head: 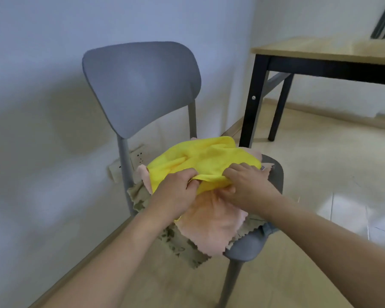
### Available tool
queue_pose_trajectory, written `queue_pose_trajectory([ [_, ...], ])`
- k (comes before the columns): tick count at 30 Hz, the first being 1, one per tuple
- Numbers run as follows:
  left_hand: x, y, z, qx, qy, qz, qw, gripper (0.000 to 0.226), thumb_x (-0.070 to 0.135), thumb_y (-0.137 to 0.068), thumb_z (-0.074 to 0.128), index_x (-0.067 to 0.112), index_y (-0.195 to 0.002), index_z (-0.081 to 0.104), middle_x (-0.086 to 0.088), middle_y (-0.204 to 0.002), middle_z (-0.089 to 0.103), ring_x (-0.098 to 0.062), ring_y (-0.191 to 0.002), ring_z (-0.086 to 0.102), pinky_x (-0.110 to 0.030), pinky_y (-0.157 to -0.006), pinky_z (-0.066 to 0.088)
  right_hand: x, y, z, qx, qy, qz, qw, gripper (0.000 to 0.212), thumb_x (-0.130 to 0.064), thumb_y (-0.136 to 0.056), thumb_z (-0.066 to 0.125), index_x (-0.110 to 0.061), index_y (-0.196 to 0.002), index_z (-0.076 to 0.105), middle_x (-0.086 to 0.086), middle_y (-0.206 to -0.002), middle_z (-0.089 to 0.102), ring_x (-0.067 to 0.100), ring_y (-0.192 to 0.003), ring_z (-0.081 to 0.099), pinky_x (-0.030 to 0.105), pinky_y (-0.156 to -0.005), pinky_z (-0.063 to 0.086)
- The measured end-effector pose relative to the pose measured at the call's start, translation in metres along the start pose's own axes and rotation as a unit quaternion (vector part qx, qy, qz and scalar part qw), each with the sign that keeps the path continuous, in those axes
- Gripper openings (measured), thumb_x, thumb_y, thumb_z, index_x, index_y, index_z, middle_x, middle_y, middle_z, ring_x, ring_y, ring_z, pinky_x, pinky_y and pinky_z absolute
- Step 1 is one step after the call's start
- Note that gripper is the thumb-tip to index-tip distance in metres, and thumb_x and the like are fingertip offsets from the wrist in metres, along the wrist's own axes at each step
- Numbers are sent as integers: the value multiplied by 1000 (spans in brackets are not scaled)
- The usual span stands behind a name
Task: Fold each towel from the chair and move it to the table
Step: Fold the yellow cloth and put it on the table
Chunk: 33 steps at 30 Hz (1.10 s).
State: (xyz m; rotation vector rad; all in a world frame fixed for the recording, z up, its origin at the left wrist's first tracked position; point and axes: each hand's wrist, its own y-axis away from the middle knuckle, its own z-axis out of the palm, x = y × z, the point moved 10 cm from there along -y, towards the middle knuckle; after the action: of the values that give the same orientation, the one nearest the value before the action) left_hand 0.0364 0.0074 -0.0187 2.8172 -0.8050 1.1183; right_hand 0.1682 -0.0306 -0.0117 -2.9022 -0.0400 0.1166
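A: What do the hands have?

B: The left hand (178,185) and right hand (242,181) both pinch the near edge of the yellow towel (200,161), fingers curled into it, side by side.

A: Where does it lie?

B: Atop a pink towel (213,221) and a patterned beige towel (180,245) on the grey chair (273,174), spreading away toward the backrest. The desk (320,48) stands off to the right, nearer the right hand.

A: Anything hidden?

B: The fingertips are buried in cloth; the desk is cut off at the frame edge.

Both forearms bare, no sleeves; left grip (176,187), right grip (247,183) ungloved.
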Motion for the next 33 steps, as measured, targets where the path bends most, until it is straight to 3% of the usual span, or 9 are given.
queue_pose_trajectory([
  [3,19,3,-41,29,3,-13,999,28,42,-93,40,25,-75,53,10,-54,47,-10,-63,48,-50,-104,25,-14,-4,-40,59,-40,47,996,23,-37,-89,49,-15,-93,52,1,-94,57,24,-94,53,37,-79,40],
  [5,43,7,-71,32,26,13,999,27,41,-91,42,25,-72,53,11,-55,49,-16,-63,49,-45,-81,44,-24,-2,-79,111,-45,61,991,15,-27,-86,48,-17,-97,50,-1,-92,56,23,-88,54,37,-77,44],
  [9,96,27,-139,82,29,59,994,28,25,-97,48,18,-71,55,8,-58,46,-11,-58,45,-24,-51,33,-40,16,-149,153,-90,76,981,10,-9,-89,44,-14,-95,51,-1,-86,51,21,-76,50,33,-63,40],
  [14,133,54,-220,147,20,69,987,34,19,-93,52,16,-60,51,6,-54,44,-16,-57,45,-27,-50,30,-46,45,-230,150,-164,87,971,20,-2,-89,40,-10,-98,56,7,-86,60,26,-76,57,38,-64,49],
  [19,176,96,-283,167,-20,71,983,31,26,-92,51,3,-74,62,-9,-62,50,-23,-57,45,-31,-54,35,-56,82,-310,138,-276,73,949,23,-21,-97,51,-15,-79,65,0,-68,53,15,-61,46,25,-54,32],
  [23,207,132,-300,98,61,91,989,22,27,-94,55,15,-94,74,-13,-95,71,-29,-90,66,-42,-85,52,-42,113,-321,63,-474,119,870,18,-21,-98,51,-15,-106,67,10,-85,68,17,-73,60,33,-70,51],
  [26,215,148,-284,62,186,105,975,19,12,-93,55,19,-102,70,1,-96,69,-16,-78,65,-30,-75,54,-43,130,-310,65,-559,131,816,22,-9,-98,48,-8,-112,66,7,-86,70,13,-72,64,25,-66,50],
  [29,210,162,-245,5,296,109,949,23,-1,-93,50,14,-93,68,3,-69,63,-11,-52,52,-20,-52,44,-51,148,-285,101,-439,153,880,14,-16,-93,57,-11,-93,70,15,-77,65,21,-72,60,29,-66,45],
  [33,171,181,-173,-53,351,62,933,26,9,-79,49,17,-69,72,-14,-81,51,-27,-71,40,-31,-60,36,-66,179,-220,82,-329,161,927,23,-32,-94,56,-18,-84,71,5,-74,66,17,-72,62,26,-62,47],
])
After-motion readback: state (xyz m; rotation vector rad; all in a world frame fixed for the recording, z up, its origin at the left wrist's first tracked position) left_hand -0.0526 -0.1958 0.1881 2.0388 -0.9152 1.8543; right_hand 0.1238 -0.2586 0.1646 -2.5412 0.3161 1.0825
